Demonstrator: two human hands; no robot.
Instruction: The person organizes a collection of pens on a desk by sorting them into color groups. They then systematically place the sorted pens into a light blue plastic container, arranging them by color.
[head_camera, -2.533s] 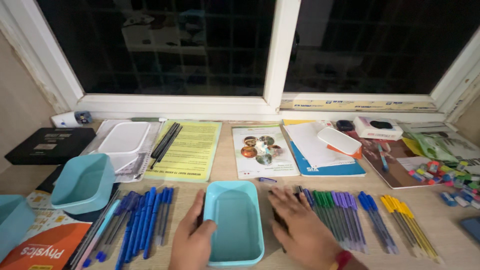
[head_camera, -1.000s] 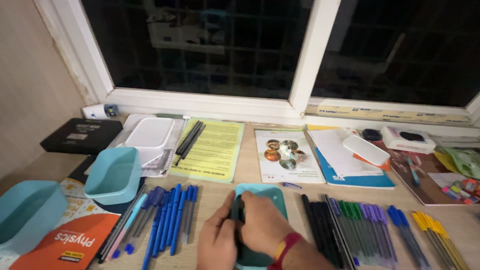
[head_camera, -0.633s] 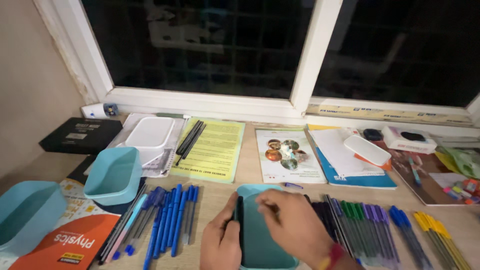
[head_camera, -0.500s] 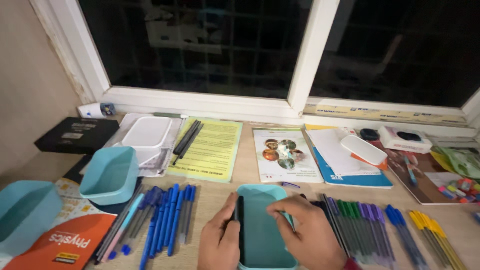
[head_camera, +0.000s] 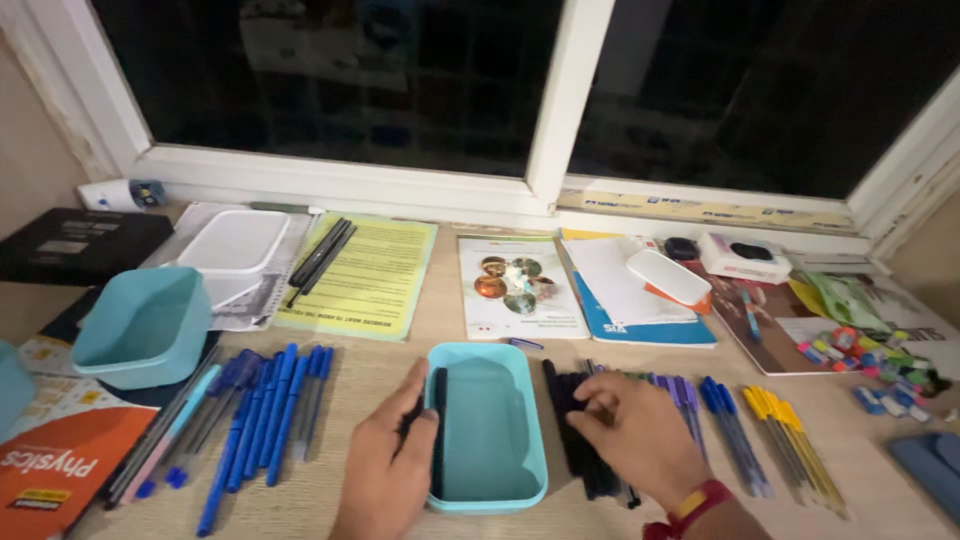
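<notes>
We see the box (head_camera: 487, 430) at bottom centre, one pen (head_camera: 438, 425) in it; pens (head_camera: 262, 410) lie left, more pens (head_camera: 735, 440) right, papers (head_camera: 362, 275) behind.

The box (head_camera: 490, 430) between the hands is pale turquoise, and a black pen (head_camera: 438, 430) lies along its left wall. A second tub (head_camera: 145, 325) at the left has the same turquoise. Pens lie sorted by colour — blue pens (head_camera: 265, 415), black pens (head_camera: 580, 440), purple pens (head_camera: 675, 392), yellow pens (head_camera: 790, 430). The sheet (head_camera: 365, 278) is yellow-green with dark print; the book (head_camera: 60, 470) is orange with white lettering. The right hand (head_camera: 640, 440) wears a red and yellow wristband (head_camera: 690, 505).
</notes>
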